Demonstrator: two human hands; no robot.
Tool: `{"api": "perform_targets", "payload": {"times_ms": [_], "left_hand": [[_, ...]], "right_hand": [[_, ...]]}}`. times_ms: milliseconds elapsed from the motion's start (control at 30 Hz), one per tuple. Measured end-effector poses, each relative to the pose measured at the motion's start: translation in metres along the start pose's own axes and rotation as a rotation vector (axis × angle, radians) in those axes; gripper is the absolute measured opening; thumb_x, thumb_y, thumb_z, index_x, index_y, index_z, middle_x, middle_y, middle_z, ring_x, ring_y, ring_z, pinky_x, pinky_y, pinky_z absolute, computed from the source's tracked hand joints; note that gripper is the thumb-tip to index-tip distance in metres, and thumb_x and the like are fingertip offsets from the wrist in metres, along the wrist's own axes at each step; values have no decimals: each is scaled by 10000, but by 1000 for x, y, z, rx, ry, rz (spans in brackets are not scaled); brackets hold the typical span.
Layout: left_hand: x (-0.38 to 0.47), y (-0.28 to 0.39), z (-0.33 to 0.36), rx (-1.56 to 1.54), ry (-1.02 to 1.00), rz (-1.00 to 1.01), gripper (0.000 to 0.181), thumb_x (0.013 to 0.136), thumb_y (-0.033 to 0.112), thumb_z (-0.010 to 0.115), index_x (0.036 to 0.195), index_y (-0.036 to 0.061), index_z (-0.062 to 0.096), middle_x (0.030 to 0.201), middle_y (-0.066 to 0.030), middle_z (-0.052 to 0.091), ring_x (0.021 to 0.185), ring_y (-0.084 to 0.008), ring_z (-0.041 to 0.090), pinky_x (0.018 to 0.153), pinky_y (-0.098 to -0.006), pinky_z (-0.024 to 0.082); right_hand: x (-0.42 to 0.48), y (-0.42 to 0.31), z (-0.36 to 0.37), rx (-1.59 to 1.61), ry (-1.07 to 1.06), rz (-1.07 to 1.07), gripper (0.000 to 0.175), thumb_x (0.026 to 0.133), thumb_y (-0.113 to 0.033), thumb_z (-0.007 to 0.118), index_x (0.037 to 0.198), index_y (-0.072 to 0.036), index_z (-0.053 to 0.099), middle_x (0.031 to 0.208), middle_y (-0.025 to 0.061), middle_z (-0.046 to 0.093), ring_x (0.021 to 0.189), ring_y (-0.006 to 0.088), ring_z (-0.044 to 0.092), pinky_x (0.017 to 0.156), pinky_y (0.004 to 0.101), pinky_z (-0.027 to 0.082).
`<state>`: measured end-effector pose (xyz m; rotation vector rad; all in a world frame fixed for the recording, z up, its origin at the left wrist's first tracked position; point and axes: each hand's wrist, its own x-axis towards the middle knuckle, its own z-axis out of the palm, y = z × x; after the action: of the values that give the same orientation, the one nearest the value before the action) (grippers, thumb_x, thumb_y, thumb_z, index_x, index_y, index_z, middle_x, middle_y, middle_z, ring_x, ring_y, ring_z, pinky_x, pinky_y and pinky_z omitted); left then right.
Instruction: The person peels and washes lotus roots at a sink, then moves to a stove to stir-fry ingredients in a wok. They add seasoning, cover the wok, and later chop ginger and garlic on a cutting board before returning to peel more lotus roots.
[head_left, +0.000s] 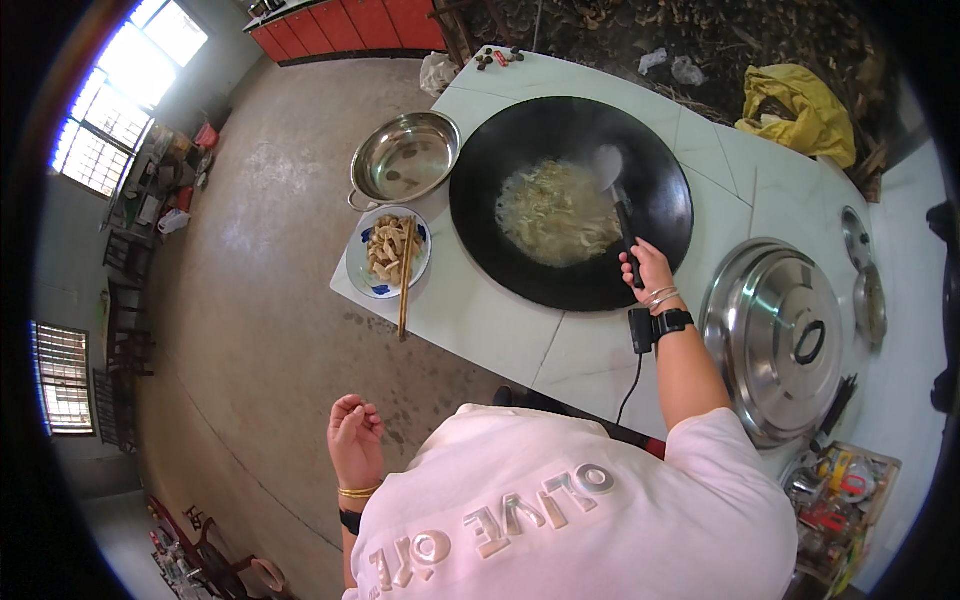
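Observation:
My right hand (649, 268) grips the black handle of a metal spatula (609, 168), its blade end by the right edge of the food. A large black wok (517, 142) is set in the tiled counter and holds pale, cloudy liquid with light strips of food (559, 214); faint steam hangs over it. My left hand (355, 431) is raised beside my body, fingers curled and apparently holding nothing. Left of the wok, a blue-patterned white plate (361, 259) bears light brown slices of food (387, 247). Wooden chopsticks (406, 289) rest across this plate, their ends past the counter edge.
An empty-looking steel basin (405, 157) stands against the wok's left side. At right are a large steel lid (772, 337) and a wooden crate (885, 480) of bottles and jars. A yellow sack (806, 112) lies behind the counter (600, 360), by dark firewood.

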<state>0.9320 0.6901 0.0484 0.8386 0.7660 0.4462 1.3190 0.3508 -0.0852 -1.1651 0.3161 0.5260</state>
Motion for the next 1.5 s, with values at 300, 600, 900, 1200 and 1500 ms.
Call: {"api": "perform_targets", "payload": {"times_ms": [300,600,900,1200,1500], "left_hand": [[2,-2,-5,-4,11,-29,120,894,52,562,1013,72,572,862,-39,613,742,-117,574,662,-233,481],[8,-3,-11,-37,-19,-24,118,896,47,559,1012,65,572,861,-37,614,753,-114,578,681,-234,490],[9,-3,-9,-28,-39,-42,115,894,37,558,1005,64,575,869,-36,609,760,-113,581,687,-237,494],[9,-3,-13,-40,-60,-55,110,894,28,557,998,59,578,864,-37,610,777,-118,591,700,-238,500],[5,-2,-13,-28,-30,-34,104,895,35,559,995,58,578,857,-38,610,754,-118,584,684,-232,498]], "right_hand": [[-59,-10,8,-17,-199,163,297,949,-109,468,1228,-17,516,791,77,577,580,106,521,441,216,421],[-70,-11,-11,-169,160,-159,574,918,-99,488,1458,-28,304,786,83,583,561,127,512,432,252,428],[-67,5,-16,29,63,83,528,934,-105,497,1433,-51,334,808,101,571,597,138,514,453,243,415],[-50,-7,-18,-68,83,-88,527,932,-106,493,1437,-68,347,787,79,575,577,125,519,444,239,429],[-47,9,7,-36,-23,81,531,940,-100,483,1443,-41,325,787,84,578,588,121,517,453,238,431]]}}
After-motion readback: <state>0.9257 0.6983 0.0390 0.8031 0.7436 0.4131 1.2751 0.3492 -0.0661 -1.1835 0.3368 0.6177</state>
